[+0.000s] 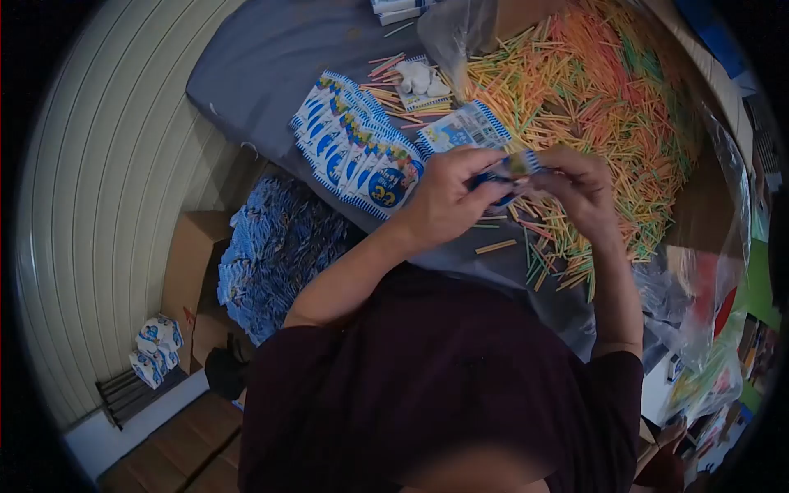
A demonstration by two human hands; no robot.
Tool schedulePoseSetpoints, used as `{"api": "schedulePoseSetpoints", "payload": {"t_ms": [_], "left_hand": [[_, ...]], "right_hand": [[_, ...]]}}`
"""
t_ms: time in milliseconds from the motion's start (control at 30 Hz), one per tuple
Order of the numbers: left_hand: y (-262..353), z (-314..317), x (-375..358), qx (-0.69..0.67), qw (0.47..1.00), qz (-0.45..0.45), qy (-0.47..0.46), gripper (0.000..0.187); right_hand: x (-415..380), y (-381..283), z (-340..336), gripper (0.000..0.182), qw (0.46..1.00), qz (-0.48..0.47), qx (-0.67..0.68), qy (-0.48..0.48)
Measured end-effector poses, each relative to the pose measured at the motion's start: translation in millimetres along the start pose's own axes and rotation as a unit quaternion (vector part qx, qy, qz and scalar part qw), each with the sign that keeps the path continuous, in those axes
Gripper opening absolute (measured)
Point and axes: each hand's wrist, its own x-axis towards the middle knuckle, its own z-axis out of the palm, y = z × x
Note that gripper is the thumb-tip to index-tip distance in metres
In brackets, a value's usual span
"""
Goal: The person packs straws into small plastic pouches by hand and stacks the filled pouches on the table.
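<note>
My left hand point(456, 195) grips a small blue-and-white printed packet point(519, 164) between thumb and fingers, in front of my chest. At the packet's right end, my right hand point(582, 187) has its fingers closed on the edge; whether a stick is also between them is hidden. Just beyond the hands lies a flat packet point(462, 127) of the same print. To the left, a fanned row of such packets point(349, 148) overlaps on the grey cloth point(263, 62). A large heap of thin coloured sticks point(592, 99) spreads beyond and beside my right hand.
A crumpled white piece point(423, 80) lies on another packet at the back. Below the cloth's left edge, a cardboard box point(185, 259) stands beside a big pile of blue packets point(283, 246). Clear plastic sheeting point(727, 197) hangs at the right. Loose sticks point(496, 246) lie near my hands.
</note>
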Motion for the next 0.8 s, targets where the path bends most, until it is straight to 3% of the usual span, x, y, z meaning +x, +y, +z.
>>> {"api": "schedulePoseSetpoints", "payload": {"t_ms": [67, 200, 233, 300, 367, 400, 433, 467, 500, 567, 600, 667, 700, 767, 800], "left_hand": [[-14, -18, -29, 0.037, 0.999, 0.001, 0.029, 0.024], [-11, -24, -57, -0.038, 0.995, -0.043, 0.085, 0.022], [-10, -24, -60, -0.051, 0.991, -0.053, 0.114, 0.022], [-10, -27, -64, -0.048, 0.991, -0.047, 0.116, 0.023], [-11, -34, -62, -0.047, 0.99, -0.044, 0.122, 0.024], [-12, -41, -61, 0.103, 0.984, 0.012, 0.147, 0.025], [-14, -48, -59, 0.25, 0.95, 0.068, 0.171, 0.026], [-15, -53, -58, 0.246, 0.952, 0.07, 0.169, 0.026], [-17, -58, -56, 0.357, 0.918, 0.065, 0.159, 0.03], [-18, -66, -53, 0.568, 0.81, 0.054, 0.133, 0.039], [-16, -66, -50, 0.568, 0.811, 0.058, 0.129, 0.039], [-7, -61, -47, 0.602, 0.784, 0.053, 0.14, 0.045], [-1, -57, -44, 0.6, 0.786, 0.054, 0.139, 0.045], [12, -51, -37, 0.69, 0.708, 0.071, 0.132, 0.049], [15, -47, -32, 0.69, 0.708, 0.07, 0.13, 0.049]], "right_hand": [[-5, -9, 27, 0.038, 0.995, 0.018, -0.09, -0.046], [-2, 2, 69, 0.062, 0.975, -0.087, -0.193, -0.072], [-1, 2, 73, 0.062, 0.974, -0.083, -0.201, -0.064], [3, -1, 78, 0.06, 0.967, -0.026, -0.205, -0.148], [6, -8, 62, 0.057, 0.958, -0.071, -0.251, -0.118], [6, -11, 50, 0.055, 0.945, -0.115, -0.291, -0.095], [5, -11, 34, 0.05, 0.951, -0.075, -0.294, -0.063], [2, -6, 15, 0.049, 0.933, -0.078, -0.351, -0.012], [-1, 0, -7, 0.048, 0.91, -0.083, -0.404, 0.037], [-9, 19, -54, 0.054, 0.797, -0.042, -0.598, 0.077], [-14, 30, -74, 0.054, 0.796, -0.039, -0.598, 0.081], [-24, 46, -106, 0.063, 0.702, 0.051, -0.708, 0.062], [-22, 49, -113, 0.063, 0.7, 0.053, -0.709, 0.062], [-20, 54, -125, 0.059, 0.646, 0.044, -0.762, 0.025], [-17, 57, -128, 0.059, 0.647, 0.046, -0.761, 0.024]]}}
